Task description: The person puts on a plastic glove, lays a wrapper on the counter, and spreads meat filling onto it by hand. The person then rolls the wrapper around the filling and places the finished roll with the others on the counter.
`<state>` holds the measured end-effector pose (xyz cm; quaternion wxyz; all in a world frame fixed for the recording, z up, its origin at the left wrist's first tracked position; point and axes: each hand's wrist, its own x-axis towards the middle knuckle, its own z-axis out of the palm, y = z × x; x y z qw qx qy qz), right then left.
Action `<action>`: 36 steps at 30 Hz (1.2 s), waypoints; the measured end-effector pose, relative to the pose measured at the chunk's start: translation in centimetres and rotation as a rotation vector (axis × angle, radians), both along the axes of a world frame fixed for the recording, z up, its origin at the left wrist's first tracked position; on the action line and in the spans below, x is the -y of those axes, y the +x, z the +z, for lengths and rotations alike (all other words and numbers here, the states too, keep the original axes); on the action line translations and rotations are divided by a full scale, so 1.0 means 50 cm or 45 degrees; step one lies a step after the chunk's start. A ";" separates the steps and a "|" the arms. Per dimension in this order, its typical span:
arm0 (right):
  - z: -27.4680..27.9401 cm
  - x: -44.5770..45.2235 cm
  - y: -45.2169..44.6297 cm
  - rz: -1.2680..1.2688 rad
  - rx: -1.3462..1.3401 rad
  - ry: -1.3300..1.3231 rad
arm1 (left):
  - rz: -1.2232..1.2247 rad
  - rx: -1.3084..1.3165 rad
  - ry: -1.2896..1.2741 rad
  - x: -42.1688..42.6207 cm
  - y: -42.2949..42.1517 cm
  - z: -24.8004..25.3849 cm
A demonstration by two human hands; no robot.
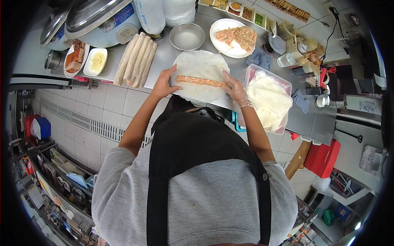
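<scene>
While a thin round wrapper [201,63] lies flat at the front of the steel worktop [163,52], a long strip of filling [200,80] stretches across it between my two hands. My left hand [165,83] is spread at the wrapper's left side, thumb and fingers well apart; my right hand [234,88] (the one in a clear plastic glove) curls at the opposite side, its fingers at the end of the filling, though I cannot tell whether they pinch the sheet. Pale rolls [135,60] lie in a pile to the left, and a metal bowl [187,37] and a plate of filling [234,37] stand beyond the wrapper. To my right, more sheets [266,100] sit heaped in a clear tub [248,78]. I judge the wrapper light, limp and easily torn, perhaps a little tacky, and the filling soft, moist and apt to squeeze out at the ends. Best held, I would say, by the near edge, with fingertips spread wide and pressing gently.
</scene>
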<state>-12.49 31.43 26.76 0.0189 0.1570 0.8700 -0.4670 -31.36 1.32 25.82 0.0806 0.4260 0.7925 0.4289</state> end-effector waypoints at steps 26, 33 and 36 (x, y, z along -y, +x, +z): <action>0.010 0.035 -0.027 0.113 -0.245 0.273 | -0.242 0.236 -0.106 -0.103 0.015 0.016; -0.002 0.091 -0.070 0.220 -0.235 0.386 | -0.339 0.180 -0.208 -0.188 0.058 -0.004; 0.002 0.078 -0.064 0.238 -0.209 0.336 | -0.341 0.156 -0.210 -0.184 0.057 -0.004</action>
